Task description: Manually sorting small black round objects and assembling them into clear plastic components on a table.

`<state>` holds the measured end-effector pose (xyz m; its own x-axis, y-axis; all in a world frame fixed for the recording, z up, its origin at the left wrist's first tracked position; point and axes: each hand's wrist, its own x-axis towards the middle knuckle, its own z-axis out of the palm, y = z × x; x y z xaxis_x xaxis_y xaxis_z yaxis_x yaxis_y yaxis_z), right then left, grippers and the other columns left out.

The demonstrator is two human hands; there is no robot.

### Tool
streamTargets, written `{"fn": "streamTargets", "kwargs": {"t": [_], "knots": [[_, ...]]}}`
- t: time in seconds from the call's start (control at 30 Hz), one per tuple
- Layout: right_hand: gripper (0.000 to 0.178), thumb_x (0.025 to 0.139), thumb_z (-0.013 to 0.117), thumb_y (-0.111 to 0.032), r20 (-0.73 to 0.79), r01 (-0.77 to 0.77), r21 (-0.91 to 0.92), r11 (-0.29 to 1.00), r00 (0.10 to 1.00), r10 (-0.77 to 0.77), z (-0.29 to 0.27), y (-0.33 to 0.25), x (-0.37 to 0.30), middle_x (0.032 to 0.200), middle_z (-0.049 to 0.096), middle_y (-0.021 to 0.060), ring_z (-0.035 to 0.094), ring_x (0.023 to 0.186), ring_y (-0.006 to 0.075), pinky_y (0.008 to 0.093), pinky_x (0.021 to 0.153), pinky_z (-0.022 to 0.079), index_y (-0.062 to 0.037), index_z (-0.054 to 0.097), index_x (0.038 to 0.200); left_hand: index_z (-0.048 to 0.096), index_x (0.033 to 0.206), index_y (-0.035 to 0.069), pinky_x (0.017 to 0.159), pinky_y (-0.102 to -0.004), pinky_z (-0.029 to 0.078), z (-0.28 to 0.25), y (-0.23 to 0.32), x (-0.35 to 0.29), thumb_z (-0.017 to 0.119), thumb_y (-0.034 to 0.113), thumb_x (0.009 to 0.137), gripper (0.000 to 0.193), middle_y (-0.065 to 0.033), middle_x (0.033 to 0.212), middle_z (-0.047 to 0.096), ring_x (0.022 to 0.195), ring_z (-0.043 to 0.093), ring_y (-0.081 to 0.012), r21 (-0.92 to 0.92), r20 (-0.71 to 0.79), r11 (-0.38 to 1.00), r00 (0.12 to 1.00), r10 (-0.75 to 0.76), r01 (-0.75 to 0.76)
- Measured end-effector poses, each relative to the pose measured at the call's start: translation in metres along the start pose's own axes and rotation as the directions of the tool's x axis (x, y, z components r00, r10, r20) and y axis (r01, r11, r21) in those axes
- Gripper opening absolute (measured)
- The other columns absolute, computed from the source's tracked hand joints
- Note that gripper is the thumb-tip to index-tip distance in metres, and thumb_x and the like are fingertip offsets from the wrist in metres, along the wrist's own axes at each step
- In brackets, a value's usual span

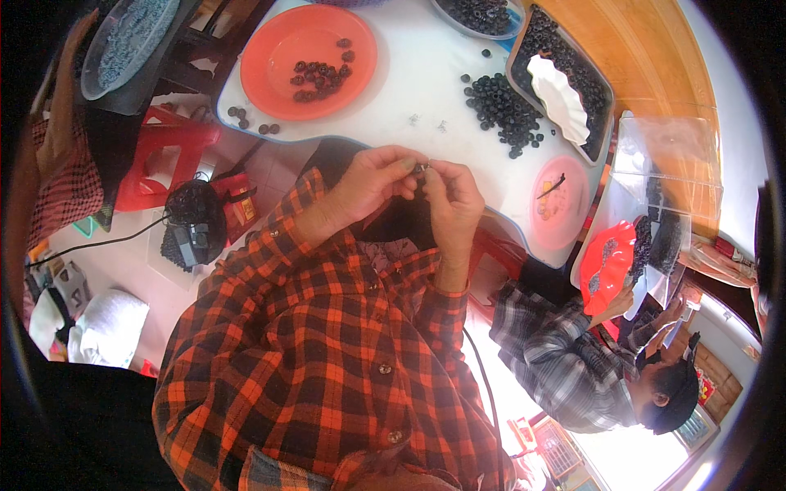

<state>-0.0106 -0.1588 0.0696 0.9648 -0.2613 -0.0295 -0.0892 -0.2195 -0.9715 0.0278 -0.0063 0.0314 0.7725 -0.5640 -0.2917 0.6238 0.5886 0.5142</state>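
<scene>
Above the table's near edge my two hands meet, fingertips close together. My left hand (375, 182) pinches a small dark piece (422, 168) with a metallic glint; its exact kind is too small to tell. From the other side, the thumb and forefinger of my right hand (455, 195) close on the same piece. On the white table (393, 82) ahead, an orange plate (274, 49) holds several dark round parts (321, 79). A heap of small black round parts (501, 108) lies to the right. Two little clusters of tiny metal bits (427, 123) lie between them.
A tray of black parts (540, 37) carries a white scalloped dish (561, 98). A pink plate (559, 200) with a dark thin tool lies at the right edge. Another person (565, 360) sits at right beside a red dish (607, 266). A red stool (164, 159) stands left.
</scene>
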Motion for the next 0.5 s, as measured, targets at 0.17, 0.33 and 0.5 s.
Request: {"fn": "streamTargets", "kwargs": {"t": [0.17,0.33,0.5], "knots": [[0.011,0.088,0.069,0.000,-0.017,0.024,-0.051,0.998,1.000,-0.025,0.0021,0.0005,-0.0012,0.086,0.068,0.0054,0.063,0.075,0.0099,0.0239,0.066,0.051,0.0000,0.067,0.098,0.063,0.118,-0.001,0.070,-0.0252,0.056,0.0008,0.0000,-0.0014,0.055,0.014,0.101,0.023,-0.0028,0.087,0.066,0.075,0.064,-0.0088,0.017,-0.012,1.000,1.000,0.004,-0.004],[0.013,0.087,0.069,0.001,-0.009,0.073,-0.078,0.994,0.997,-0.074,0.0020,-0.0003,-0.0014,0.087,0.067,0.0055,0.063,0.075,0.0104,0.0243,0.067,0.051,0.0001,0.068,0.100,0.063,0.117,-0.001,0.070,-0.0250,0.056,0.0026,0.0012,-0.0022,0.054,0.013,0.102,0.023,-0.0028,0.087,0.066,0.074,0.064,-0.0086,0.017,-0.020,1.000,1.000,0.017,-0.017],[0.018,0.085,0.070,0.004,-0.015,0.092,-0.073,0.993,0.996,-0.094,0.0033,-0.0048,-0.0026,0.089,0.067,0.0046,0.063,0.076,0.0096,0.0233,0.067,0.051,-0.0004,0.069,0.102,0.062,0.116,-0.003,0.069,-0.0246,0.056,0.0041,0.0035,-0.0031,0.053,0.013,0.102,0.023,-0.0031,0.087,0.065,0.075,0.064,-0.0084,0.017,-0.009,1.000,1.000,0.021,-0.021]]}}
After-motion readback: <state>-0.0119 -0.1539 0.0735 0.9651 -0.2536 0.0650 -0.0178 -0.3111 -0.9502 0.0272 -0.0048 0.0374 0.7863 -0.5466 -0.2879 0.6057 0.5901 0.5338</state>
